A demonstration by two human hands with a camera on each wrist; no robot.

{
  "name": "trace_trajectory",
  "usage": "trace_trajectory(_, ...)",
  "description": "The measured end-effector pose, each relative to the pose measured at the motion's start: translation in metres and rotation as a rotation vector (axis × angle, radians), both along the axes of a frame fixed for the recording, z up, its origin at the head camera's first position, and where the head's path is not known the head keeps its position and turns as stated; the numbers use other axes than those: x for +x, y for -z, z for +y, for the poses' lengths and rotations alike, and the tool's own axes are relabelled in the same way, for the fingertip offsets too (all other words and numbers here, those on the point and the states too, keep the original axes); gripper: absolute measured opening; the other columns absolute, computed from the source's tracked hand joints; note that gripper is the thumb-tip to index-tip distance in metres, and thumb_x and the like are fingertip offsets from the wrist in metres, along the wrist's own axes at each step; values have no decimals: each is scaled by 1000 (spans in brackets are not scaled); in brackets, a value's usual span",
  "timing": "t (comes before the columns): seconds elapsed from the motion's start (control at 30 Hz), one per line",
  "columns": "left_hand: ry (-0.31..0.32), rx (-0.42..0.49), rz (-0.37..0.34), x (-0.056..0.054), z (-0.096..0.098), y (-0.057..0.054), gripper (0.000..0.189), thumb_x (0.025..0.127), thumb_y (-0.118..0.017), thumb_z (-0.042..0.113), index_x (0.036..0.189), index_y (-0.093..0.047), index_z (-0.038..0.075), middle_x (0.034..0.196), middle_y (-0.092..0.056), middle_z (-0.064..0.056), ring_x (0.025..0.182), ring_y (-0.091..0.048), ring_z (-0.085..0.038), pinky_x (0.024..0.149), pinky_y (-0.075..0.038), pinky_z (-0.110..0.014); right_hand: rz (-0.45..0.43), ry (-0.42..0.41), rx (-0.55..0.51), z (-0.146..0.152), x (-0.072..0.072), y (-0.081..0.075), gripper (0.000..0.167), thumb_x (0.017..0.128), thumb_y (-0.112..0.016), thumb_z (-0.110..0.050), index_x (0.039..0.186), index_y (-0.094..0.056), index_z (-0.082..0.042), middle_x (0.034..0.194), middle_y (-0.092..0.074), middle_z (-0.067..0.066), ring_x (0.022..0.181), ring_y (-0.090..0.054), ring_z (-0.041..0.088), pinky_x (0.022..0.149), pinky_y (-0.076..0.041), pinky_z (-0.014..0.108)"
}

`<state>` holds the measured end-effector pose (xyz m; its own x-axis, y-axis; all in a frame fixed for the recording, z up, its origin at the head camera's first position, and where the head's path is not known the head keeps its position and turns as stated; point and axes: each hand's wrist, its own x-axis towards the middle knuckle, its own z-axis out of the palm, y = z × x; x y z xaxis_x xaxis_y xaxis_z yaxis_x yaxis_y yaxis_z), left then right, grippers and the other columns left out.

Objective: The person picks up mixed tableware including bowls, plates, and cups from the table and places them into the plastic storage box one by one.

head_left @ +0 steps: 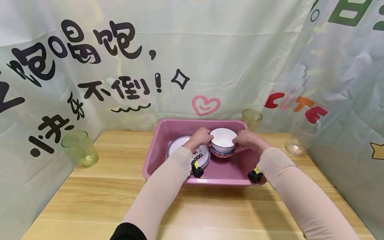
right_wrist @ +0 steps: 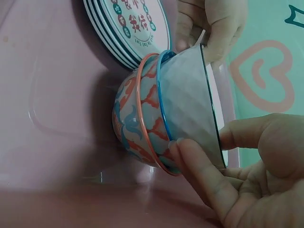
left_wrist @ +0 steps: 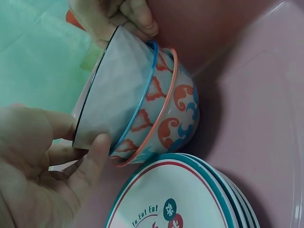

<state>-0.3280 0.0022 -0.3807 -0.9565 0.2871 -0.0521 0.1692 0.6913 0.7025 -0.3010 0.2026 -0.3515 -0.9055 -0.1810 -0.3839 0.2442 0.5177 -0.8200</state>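
A white bowl (head_left: pixel 223 137) with a dark rim sits nested on top of a blue-rimmed bowl (left_wrist: pixel 141 118) and an orange-rimmed bowl (right_wrist: pixel 128 118). My left hand (head_left: pixel 200 137) pinches the white bowl's rim on its left side, thumb and fingers on either side of the wall. On the opposite side my right hand (head_left: pixel 250 139) pinches the same rim. The stack stands inside a pink basin (head_left: pixel 234 171). Beside it, under my left forearm, lies a stack of white plates (left_wrist: pixel 175 190) with printed red and green marks, partly hidden in the head view.
A green glass (head_left: pixel 79 148) stands on the wooden table (head_left: pixel 111 186) at left. Behind the basin's right corner is a yellowish glass (head_left: pixel 252 118); a clear glass (head_left: pixel 300 140) stands farther right. Printed cloth (head_left: pixel 180 46) hangs around the back and sides.
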Motion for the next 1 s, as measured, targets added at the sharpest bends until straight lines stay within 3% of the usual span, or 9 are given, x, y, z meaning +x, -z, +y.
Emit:
trace_trajectory(0.13,6,-50,6,0,0,1,18,90,-56,6,73,-58,7,59,-56,1,72,-70,-24,55,-45,-18,-4,-8,35,-1,1,0,16,86,-46,5,101,-42,8,80,-57,18,65,-65,21,75,-59,39)
trace_trajectory(0.27,22,-101,50,-2,0,1,10,89,-57,6,89,-67,4,62,-61,1,67,-70,-19,57,-48,-18,-2,-11,52,-1,1,-1,17,87,-45,5,103,-41,10,81,-58,19,66,-66,23,75,-59,40)
trace_trajectory(0.43,34,-182,117,-3,1,0,32,88,-58,9,118,-68,5,66,-66,2,53,-61,-8,67,-48,-18,2,-21,84,-1,1,-2,26,87,-47,7,110,-39,13,80,-61,22,63,-67,22,73,-59,40)
trace_trajectory(0.53,36,-201,114,-3,1,-2,36,90,-58,10,124,-66,6,75,-70,-1,55,-62,-9,70,-48,-20,-1,-25,105,-1,0,-2,26,87,-49,7,109,-39,14,79,-63,22,61,-68,22,73,-59,39)
trace_trajectory(0.67,32,-192,87,-2,2,-5,33,91,-57,13,122,-67,5,104,-72,-8,63,-68,-12,73,-50,-20,0,-26,130,-1,0,-6,21,90,-52,4,106,-43,15,80,-62,21,64,-68,23,72,-59,39)
trace_trajectory(0.77,27,-209,87,-2,3,-10,28,93,-57,18,112,-71,5,108,-71,-8,65,-68,-12,78,-51,-21,0,-35,155,-1,-1,-10,20,92,-53,1,104,-46,15,82,-61,21,67,-67,23,72,-59,38)
trace_trajectory(0.87,31,-239,105,-1,2,-16,22,93,-56,21,96,-72,6,83,-70,-3,65,-63,-12,78,-50,-23,46,-77,242,-1,-1,-15,16,92,-53,-1,98,-51,13,80,-63,20,65,-66,21,68,-60,35)
trace_trajectory(0.93,35,-235,105,1,0,-19,21,93,-56,21,80,-67,8,63,-62,2,61,-58,-11,71,-48,-23,95,-124,322,-1,0,-18,14,91,-53,-3,93,-54,11,78,-65,19,63,-67,20,64,-59,33)
trace_trajectory(1.0,44,-208,89,3,-3,-21,24,93,-57,21,73,-61,9,55,-53,6,56,-55,-9,66,-46,-22,165,-195,430,0,1,-21,16,91,-53,-5,89,-59,9,75,-68,16,61,-67,18,64,-58,31)
